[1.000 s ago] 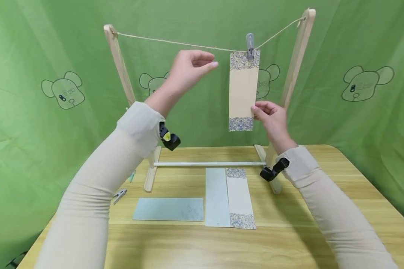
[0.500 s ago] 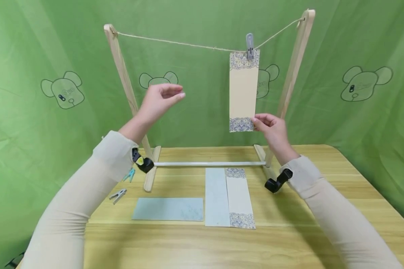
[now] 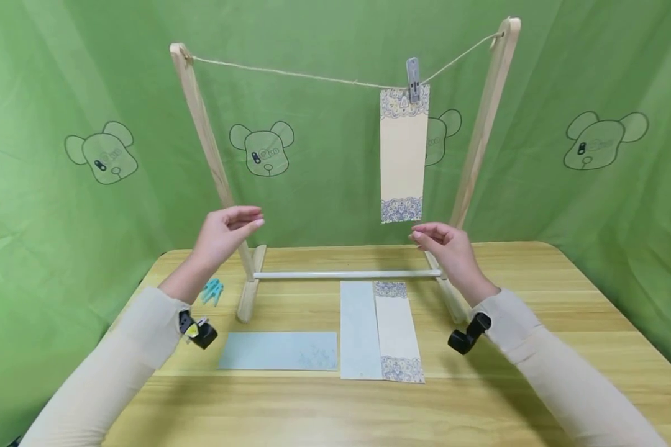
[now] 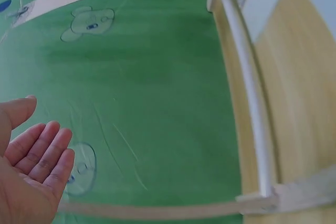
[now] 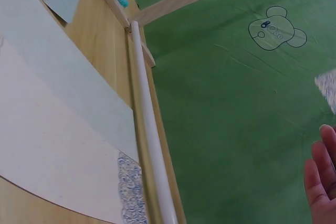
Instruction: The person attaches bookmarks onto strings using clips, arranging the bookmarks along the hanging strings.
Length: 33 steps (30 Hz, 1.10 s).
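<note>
The hanging card [image 3: 402,155] is cream with ornate blue ends, its clip [image 3: 413,81] grey.

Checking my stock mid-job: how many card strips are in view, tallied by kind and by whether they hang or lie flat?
Hanging strip with patterned ends: 1
Flat strip with patterned ends: 1
Flat pale blue strips: 2
Total: 4

The right hand [image 5: 322,182] shows at the edge, apart from a patterned card corner [image 5: 327,88] — a white rod [image 5: 152,129] passes a blue-bordered card [image 5: 58,129] on the wood-grain table [image 5: 102,51].
</note>
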{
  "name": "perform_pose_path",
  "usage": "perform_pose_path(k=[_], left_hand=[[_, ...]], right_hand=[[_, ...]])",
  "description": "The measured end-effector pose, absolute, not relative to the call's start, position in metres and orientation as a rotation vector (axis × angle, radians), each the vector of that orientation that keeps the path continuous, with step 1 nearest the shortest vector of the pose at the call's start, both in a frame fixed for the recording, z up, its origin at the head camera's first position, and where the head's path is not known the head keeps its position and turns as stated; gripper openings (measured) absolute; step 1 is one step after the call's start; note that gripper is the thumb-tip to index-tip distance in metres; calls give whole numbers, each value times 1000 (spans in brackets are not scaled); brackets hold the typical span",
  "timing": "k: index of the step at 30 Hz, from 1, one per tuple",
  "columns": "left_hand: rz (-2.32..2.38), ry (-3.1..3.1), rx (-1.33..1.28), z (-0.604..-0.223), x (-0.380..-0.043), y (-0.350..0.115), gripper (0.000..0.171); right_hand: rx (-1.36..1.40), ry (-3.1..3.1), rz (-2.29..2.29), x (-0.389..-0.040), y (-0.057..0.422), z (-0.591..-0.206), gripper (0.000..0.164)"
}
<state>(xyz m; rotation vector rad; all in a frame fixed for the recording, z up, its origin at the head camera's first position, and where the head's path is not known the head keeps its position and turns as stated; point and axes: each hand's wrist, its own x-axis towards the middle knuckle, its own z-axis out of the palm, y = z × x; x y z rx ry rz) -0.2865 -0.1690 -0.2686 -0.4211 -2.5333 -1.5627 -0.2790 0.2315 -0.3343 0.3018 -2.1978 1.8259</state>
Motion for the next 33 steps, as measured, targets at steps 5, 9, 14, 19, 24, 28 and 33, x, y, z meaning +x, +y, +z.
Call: perform_pose_path(k=[5, 9, 14, 19, 24, 28, 33], left_hand=[[-1538, -2556, -371, -288, -277, -193, 42], [-1496, -2574, -327, -304, -270, -213, 45], [-1492, -2552, -301, -325, -263, -236, 46], [-1469, -2509, -266, -344, -255, -256, 43], [-1477, -2499, -237, -361, -249, -275, 44], [-1555, -2508, -190, -373, -243, -287, 48], [-1656, -2560, -117, -385, -234, -298, 55]], right_hand=[[284, -2255, 1791, -268, 235, -346, 35], [233, -2319, 1784, -259, 240, -359, 38], [164, -2399, 1756, -247, 243, -377, 36], [160, -2522, 1695, -234, 246, -395, 36], [215, -2638, 1672, -224, 245, -412, 37], [193, -2733, 1586, -216, 242, -421, 45], [173, -2775, 1482, -208, 234, -427, 54]])
